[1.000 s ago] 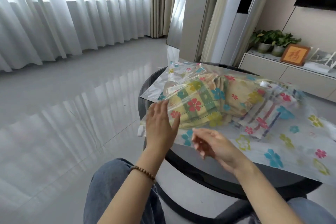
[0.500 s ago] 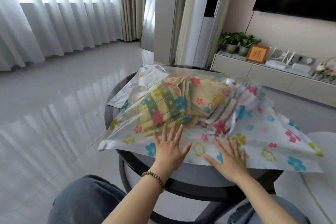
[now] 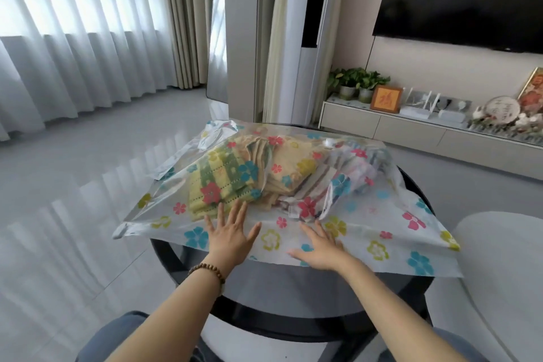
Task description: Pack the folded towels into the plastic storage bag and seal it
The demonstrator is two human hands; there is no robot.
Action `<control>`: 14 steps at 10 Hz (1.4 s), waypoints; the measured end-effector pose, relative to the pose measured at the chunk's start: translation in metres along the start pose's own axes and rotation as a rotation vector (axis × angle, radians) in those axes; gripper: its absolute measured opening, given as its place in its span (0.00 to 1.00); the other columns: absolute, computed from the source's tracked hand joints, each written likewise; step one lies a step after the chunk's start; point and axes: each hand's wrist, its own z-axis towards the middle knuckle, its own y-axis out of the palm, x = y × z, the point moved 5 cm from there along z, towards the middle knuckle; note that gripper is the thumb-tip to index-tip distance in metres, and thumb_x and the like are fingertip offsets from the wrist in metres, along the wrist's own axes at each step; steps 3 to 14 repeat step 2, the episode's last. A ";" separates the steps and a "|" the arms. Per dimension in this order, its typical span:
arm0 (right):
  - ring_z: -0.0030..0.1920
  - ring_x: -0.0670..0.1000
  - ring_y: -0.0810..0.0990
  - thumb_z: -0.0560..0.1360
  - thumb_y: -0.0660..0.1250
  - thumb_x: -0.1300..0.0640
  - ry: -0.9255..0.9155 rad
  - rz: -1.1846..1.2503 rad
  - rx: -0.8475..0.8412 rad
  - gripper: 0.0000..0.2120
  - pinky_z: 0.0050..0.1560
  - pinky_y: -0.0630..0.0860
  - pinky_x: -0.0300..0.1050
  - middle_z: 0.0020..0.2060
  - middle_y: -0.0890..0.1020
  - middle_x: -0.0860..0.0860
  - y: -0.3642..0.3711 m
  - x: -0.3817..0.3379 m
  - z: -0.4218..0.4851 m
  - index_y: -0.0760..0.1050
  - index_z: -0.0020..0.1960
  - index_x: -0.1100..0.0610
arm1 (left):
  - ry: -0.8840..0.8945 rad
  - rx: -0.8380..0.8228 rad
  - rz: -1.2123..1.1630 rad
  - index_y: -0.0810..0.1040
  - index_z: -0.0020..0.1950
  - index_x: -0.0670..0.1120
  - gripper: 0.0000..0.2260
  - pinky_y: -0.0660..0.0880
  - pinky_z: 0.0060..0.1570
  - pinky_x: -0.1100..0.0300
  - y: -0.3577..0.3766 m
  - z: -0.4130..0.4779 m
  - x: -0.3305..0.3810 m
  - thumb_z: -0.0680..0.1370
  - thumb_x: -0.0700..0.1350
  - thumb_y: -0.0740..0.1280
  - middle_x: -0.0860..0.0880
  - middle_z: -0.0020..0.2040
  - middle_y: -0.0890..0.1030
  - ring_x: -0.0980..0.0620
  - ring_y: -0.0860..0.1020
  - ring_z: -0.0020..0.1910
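Flower-printed plastic storage bag (image 3: 367, 232) lies flat across the round black tabletop (image 3: 308, 291) at frame centre, long axis running left to right, the folded towels (image 3: 264, 173) heaped inside just above both hands. Left hand (image 3: 230, 233) and right hand (image 3: 320, 247) rest palm-down on the bag's near flap, each grip splayed wide and holding nothing. Left fingertips touch the green-yellow towel (image 3: 217, 182); judging by that, a pressing sweep toward lower right suits the right hand, though the seal itself I cannot make out

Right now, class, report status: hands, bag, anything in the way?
Left hand and right hand open, flat on bag. Towels inside; seal state unclear. Nothing blocking on table.
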 end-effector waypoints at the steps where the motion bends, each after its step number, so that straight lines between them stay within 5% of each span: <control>1: 0.74 0.51 0.58 0.75 0.65 0.45 -0.199 0.324 0.220 0.31 0.70 0.59 0.43 0.75 0.59 0.50 -0.069 -0.041 -0.047 0.57 0.74 0.47 | 0.005 0.046 -0.013 0.41 0.77 0.54 0.38 0.34 0.71 0.41 -0.003 -0.005 0.007 0.71 0.70 0.34 0.51 0.79 0.42 0.45 0.38 0.76; 2: 0.67 0.44 0.71 0.75 0.62 0.47 -0.604 0.628 0.639 0.19 0.65 0.67 0.36 0.64 0.74 0.43 -0.162 -0.089 -0.154 0.69 0.65 0.48 | 0.019 0.096 -0.008 0.40 0.77 0.53 0.42 0.34 0.71 0.43 -0.003 -0.007 0.017 0.64 0.68 0.29 0.49 0.79 0.41 0.46 0.38 0.76; 14: 0.67 0.44 0.71 0.75 0.62 0.47 -0.604 0.628 0.639 0.19 0.65 0.67 0.36 0.64 0.74 0.43 -0.162 -0.089 -0.154 0.69 0.65 0.48 | 0.019 0.096 -0.008 0.40 0.77 0.53 0.42 0.34 0.71 0.43 -0.003 -0.007 0.017 0.64 0.68 0.29 0.49 0.79 0.41 0.46 0.38 0.76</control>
